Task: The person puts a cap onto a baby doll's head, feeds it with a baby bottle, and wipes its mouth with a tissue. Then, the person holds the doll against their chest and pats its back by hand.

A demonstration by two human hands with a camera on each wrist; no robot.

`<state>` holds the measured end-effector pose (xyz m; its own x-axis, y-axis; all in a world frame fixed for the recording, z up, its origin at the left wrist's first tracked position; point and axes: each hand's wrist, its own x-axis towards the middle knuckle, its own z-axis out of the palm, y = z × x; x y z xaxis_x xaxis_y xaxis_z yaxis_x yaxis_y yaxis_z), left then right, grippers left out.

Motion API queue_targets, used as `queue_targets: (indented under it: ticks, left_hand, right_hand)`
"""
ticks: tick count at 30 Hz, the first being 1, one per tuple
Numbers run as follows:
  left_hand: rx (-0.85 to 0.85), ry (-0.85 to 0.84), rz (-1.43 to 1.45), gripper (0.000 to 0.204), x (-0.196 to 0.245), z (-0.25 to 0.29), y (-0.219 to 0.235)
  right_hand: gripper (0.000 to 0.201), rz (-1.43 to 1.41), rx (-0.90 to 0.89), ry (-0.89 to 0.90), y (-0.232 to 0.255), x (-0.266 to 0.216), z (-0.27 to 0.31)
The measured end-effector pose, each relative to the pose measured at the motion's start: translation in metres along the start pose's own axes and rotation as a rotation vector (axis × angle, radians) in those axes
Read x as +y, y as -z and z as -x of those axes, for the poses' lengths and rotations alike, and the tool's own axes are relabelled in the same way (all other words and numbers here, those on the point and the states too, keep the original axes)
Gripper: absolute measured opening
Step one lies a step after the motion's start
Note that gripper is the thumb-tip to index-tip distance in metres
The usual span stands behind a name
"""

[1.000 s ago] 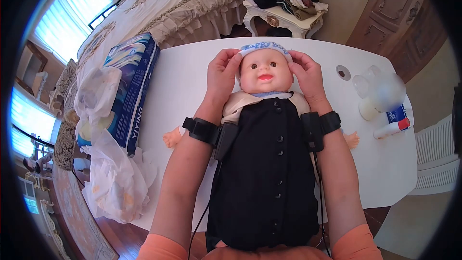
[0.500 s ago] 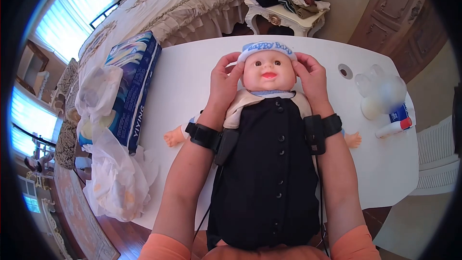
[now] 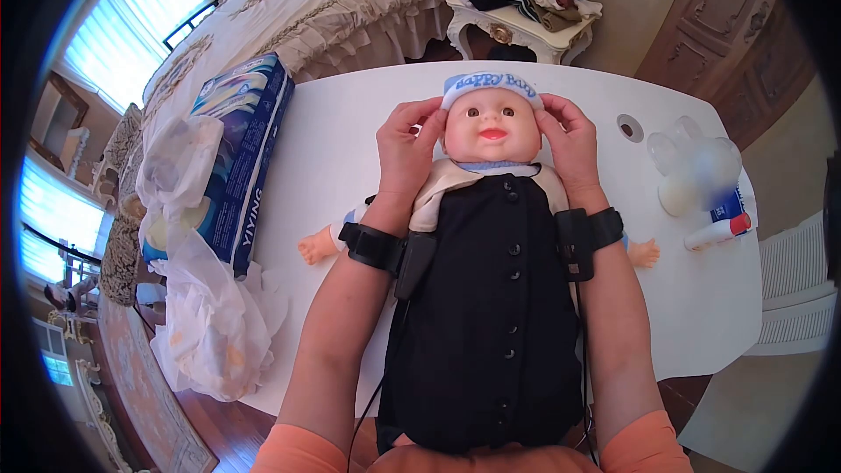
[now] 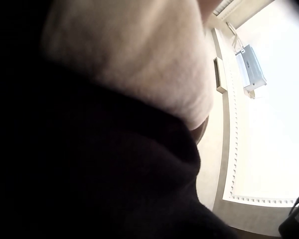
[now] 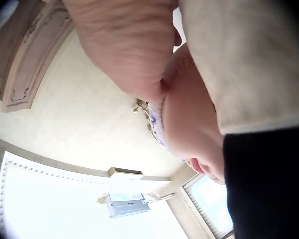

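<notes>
Cap (image 3: 492,86), white and blue with blue letters, sits on the head of a doll (image 3: 492,133), which lies face up at the middle of a white table (image 3: 328,131). At the left edge, a crumpled plastic bag (image 3: 215,333) lies against a blue pack (image 3: 250,153) marked YIYING. Next, the left hand (image 3: 408,147) pinches the near side of the cap's edge between thumb and fingers. Black cloth (image 3: 473,307) with a row of buttons covers the doll's body below a cream collar (image 3: 448,180). The right hand (image 3: 571,144) pinches the cap's other side, beside the cheek. Further right come a round ring (image 3: 630,128), a blurred pale bottle (image 3: 688,171) and a red-topped tube (image 3: 714,234), with a slatted chair (image 3: 793,276) beyond.
</notes>
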<state>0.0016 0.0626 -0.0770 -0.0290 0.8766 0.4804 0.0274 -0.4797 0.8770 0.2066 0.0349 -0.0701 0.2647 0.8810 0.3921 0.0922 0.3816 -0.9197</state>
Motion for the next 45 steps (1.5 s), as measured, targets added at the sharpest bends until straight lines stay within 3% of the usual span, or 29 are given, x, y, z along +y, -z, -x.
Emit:
queue_targets:
  ticks: [3, 10, 18, 26, 34, 37, 39, 42, 45]
  left_hand:
    - [0.014, 0.076, 0.018, 0.017, 0.003, 0.002, 0.002]
    - [0.043, 0.026, 0.032, 0.014, 0.004, 0.004, 0.003]
    - [0.107, 0.105, 0.163, 0.014, 0.010, 0.004, 0.005]
    - [0.149, 0.168, 0.130, 0.012, 0.003, 0.002, 0.005]
    - [0.161, 0.128, 0.109, 0.011, 0.006, 0.003, 0.004]
    - [0.100, 0.119, 0.083, 0.013, 0.011, 0.005, 0.009]
    - [-0.079, 0.074, -0.117, 0.016, 0.021, 0.021, 0.018]
    - [-0.194, 0.114, -0.149, 0.017, 0.051, 0.059, 0.036]
    - [-0.179, 0.108, -0.032, 0.020, 0.056, 0.094, 0.051]
  right_hand:
    - [0.016, 0.025, 0.015, 0.049, -0.001, -0.001, 0.000]
    - [0.013, -0.077, 0.018, 0.059, -0.004, -0.009, 0.004]
    - [0.015, -0.039, 0.060, 0.065, 0.000, -0.006, 0.002]
    - [0.015, -0.091, 0.167, -0.165, 0.001, -0.010, 0.003]
    - [0.014, 0.001, 0.236, -0.059, 0.002, -0.010, 0.011]
    - [0.013, 0.054, 0.224, 0.044, 0.006, -0.021, 0.026]
    - [0.012, 0.146, 0.178, 0.108, 0.009, -0.031, 0.046]
    - [0.013, 0.221, 0.110, 0.091, 0.018, -0.035, 0.083]
    - [0.017, 0.242, 0.086, 0.198, 0.030, -0.028, 0.110]
